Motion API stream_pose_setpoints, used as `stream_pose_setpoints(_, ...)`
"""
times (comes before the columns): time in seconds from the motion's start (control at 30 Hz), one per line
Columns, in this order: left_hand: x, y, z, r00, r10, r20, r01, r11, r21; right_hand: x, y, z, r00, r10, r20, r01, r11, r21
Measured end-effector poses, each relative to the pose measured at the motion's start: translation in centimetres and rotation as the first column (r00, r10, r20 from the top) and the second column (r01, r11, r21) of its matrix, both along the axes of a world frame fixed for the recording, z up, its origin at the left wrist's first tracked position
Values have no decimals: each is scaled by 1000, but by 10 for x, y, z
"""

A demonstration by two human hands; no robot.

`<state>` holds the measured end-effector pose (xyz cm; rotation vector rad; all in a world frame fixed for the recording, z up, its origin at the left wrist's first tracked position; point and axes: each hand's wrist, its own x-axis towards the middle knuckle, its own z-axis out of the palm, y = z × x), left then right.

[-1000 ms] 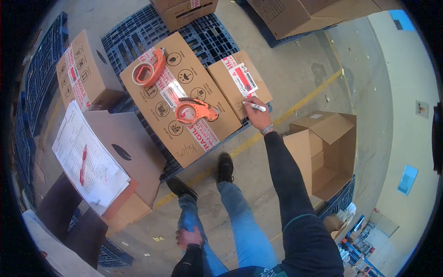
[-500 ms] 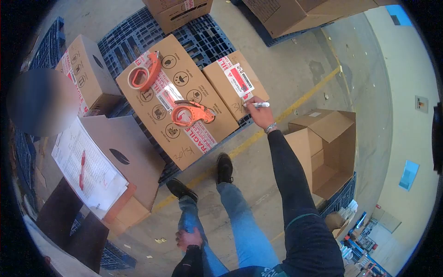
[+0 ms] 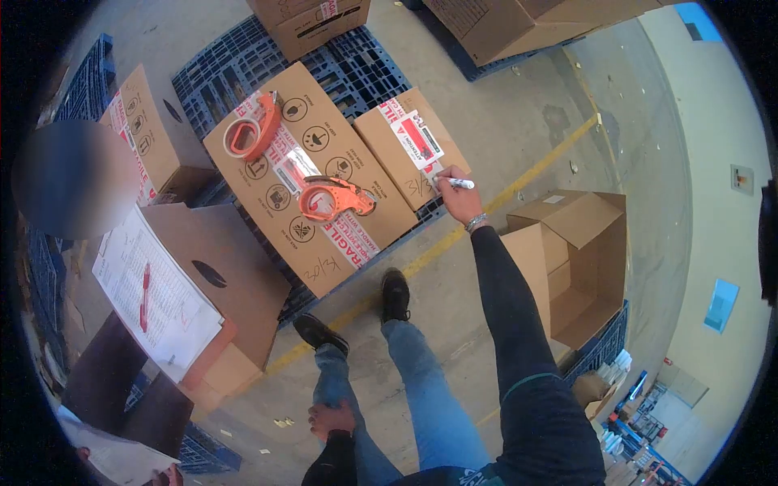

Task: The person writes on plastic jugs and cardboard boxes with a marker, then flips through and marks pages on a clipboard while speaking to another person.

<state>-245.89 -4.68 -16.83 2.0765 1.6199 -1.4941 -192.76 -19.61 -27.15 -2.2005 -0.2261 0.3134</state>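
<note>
White marker (image 3: 460, 183) and right hand (image 3: 462, 198) have shifted slightly; handwriting (image 3: 418, 187) just left of the fingers is longer. Right fingers pinched narrow on marker, above small box (image 3: 395, 158). Large box (image 3: 312, 164) further left of fingers, orange tape dispenser (image 3: 350, 197) on top. Left hand (image 3: 331, 418) on left leg (image 3: 332, 377), well apart from right fingers; its finger spread: can't tell.

The small box (image 3: 385, 139) is matt cardboard, the marker (image 3: 460, 183) smooth plastic, the FRAGILE tape (image 3: 352, 237) glossy (it catches light).
</note>
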Motion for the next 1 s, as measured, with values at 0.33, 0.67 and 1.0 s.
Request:
stream_pose_setpoints(0.33,-20,24,12,744,463,482,-504,862,-49,-66,-122,13,868,145,-475,-200,977,-67)
stream_pose_setpoints(0.67,-18,33,194,148,496,856,-340,838,-427,-196,-46,270,866,430,-256,-409,903,131)
stream_pose_setpoints(1.0,-58,93,329,-147,524,839,33,850,-526,-308,63,448,876,468,-116,-396,836,380)
